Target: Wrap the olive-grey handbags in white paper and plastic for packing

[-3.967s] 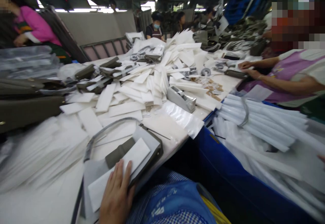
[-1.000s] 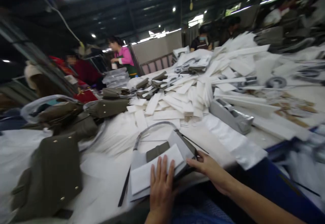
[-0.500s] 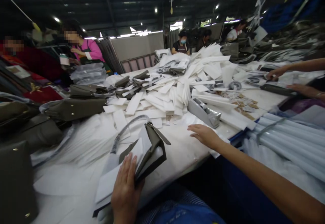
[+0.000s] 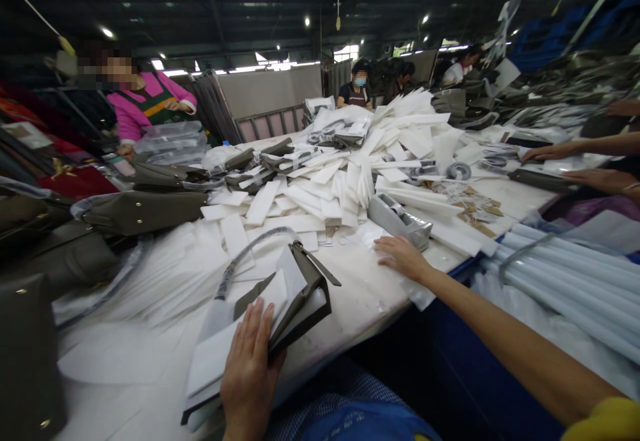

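Note:
An olive handbag (image 4: 313, 281) lies tilted on the table before me, with white sheets (image 4: 285, 287) against its side and a wrapped strap (image 4: 235, 261) arching up from it. My left hand (image 4: 253, 357) grips the bag's near side, fingers along the white sheet and thumb at the lower edge. To the right, my right hand (image 4: 404, 257) is stretched out with fingers extended, low over clear plastic sheets (image 4: 419, 293) at the table edge; whether it touches them I cannot tell. Just beyond those fingers stands a grey tape dispenser (image 4: 400, 217).
White strips (image 4: 320, 194) are heaped mid-table. More olive bags (image 4: 140, 213) crowd the left side. Bundled pale rolls (image 4: 575, 274) lie at right, below a co-worker's hands (image 4: 555, 153). A person in pink (image 4: 150, 104) stands at far left, beside plastic-wrapped items.
My right hand has shifted slightly right and down, closer to the tape dispenser and plastic. My left hand stays on the handbag. The person in pink has leaned left and lowered an arm.

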{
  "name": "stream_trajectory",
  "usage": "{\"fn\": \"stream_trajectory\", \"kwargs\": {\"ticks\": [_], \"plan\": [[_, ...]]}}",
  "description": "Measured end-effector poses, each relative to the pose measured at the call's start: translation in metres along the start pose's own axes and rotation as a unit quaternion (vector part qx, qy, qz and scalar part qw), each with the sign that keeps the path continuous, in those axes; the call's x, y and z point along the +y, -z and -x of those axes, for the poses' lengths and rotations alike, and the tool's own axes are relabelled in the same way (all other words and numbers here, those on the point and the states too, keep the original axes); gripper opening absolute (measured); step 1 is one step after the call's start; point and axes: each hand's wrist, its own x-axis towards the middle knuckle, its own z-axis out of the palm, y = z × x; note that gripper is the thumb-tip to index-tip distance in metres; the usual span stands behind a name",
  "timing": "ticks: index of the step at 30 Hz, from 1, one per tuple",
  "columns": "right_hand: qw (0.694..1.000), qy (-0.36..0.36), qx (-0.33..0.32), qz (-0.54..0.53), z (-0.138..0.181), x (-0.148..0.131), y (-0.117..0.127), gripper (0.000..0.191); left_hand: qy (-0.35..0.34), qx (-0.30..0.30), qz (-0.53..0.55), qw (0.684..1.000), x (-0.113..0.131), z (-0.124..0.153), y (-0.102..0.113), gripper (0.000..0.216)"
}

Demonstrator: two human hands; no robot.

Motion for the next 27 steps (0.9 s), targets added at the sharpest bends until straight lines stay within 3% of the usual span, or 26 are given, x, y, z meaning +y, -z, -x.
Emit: {"fn": "stream_trajectory", "kwargs": {"ticks": [12,15,18,23,27], "plan": [[0.994,-0.071,0.063,-0.056,-0.010,-0.014,0.002,0.026,0.001,0.006,0.005,1.000,0.003,-0.005,0.003,0.068],[0.991,-0.078,0.076,-0.082,-0.002,-0.037,0.010,0.027,0.007,0.000,0.010,1.000,0.002,-0.005,0.004,0.069],[0.989,-0.066,0.055,-0.122,0.019,-0.077,0.018,0.028,0.016,-0.001,0.014,1.000,0.001,-0.004,0.005,0.070],[0.958,-0.029,-0.080,-0.275,0.051,-0.133,0.018,0.030,0.032,0.001,0.027,0.999,0.000,-0.005,0.007,0.073],[0.987,-0.059,-0.027,-0.145,0.039,-0.136,-0.014,0.048,0.032,0.005,0.027,0.999,0.002,-0.008,0.008,0.075]]}}
